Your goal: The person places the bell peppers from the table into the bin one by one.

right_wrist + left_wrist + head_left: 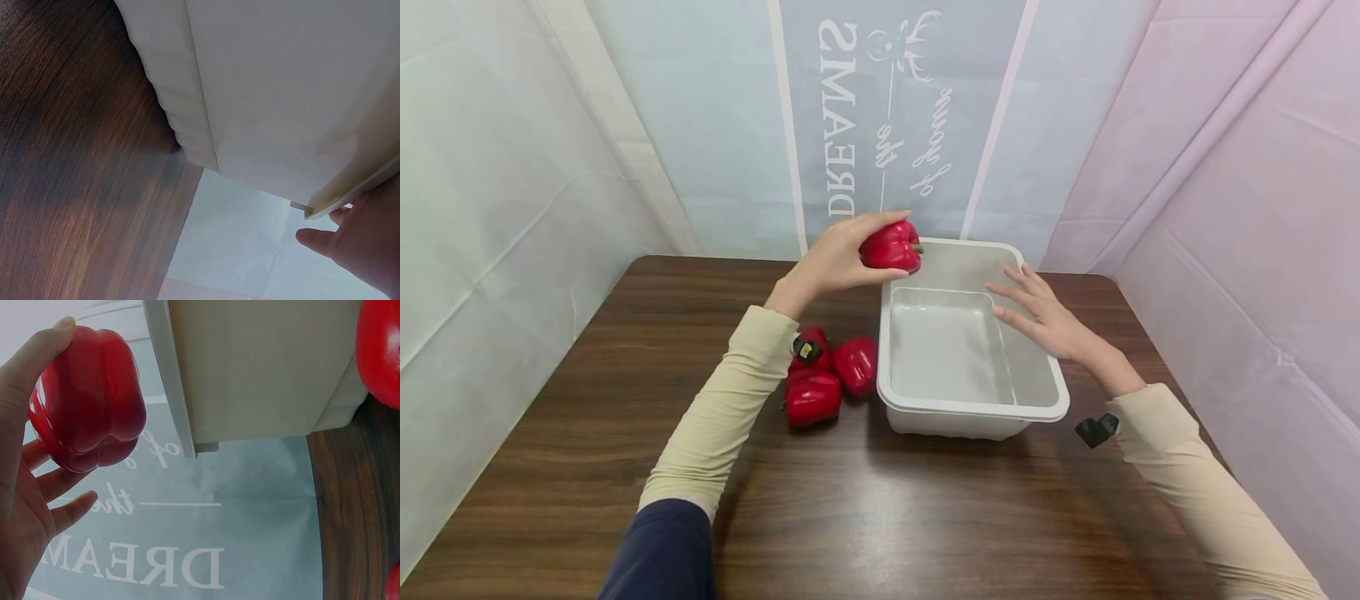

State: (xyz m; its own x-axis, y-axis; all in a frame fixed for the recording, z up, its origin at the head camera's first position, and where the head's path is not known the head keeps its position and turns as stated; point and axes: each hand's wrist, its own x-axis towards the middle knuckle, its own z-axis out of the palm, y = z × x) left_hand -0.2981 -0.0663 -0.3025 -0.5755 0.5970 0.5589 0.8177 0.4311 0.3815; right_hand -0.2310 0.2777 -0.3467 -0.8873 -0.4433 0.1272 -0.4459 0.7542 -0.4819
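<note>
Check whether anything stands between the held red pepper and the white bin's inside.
Nothing visible does: the left hand holds the red pepper above rim level near the far left corner of the white bin; the right hand is at the right side.

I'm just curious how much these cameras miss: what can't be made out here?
Head view: part of the held pepper, covered by the left grip.
Head view: part of one resting pepper, behind the black wrist device.
Left wrist view: the rest of two other peppers, cut off by the right edge.
Right wrist view: the tub's inside, hidden by its outer wall; part of the right grip, cut off by the right edge.
</note>
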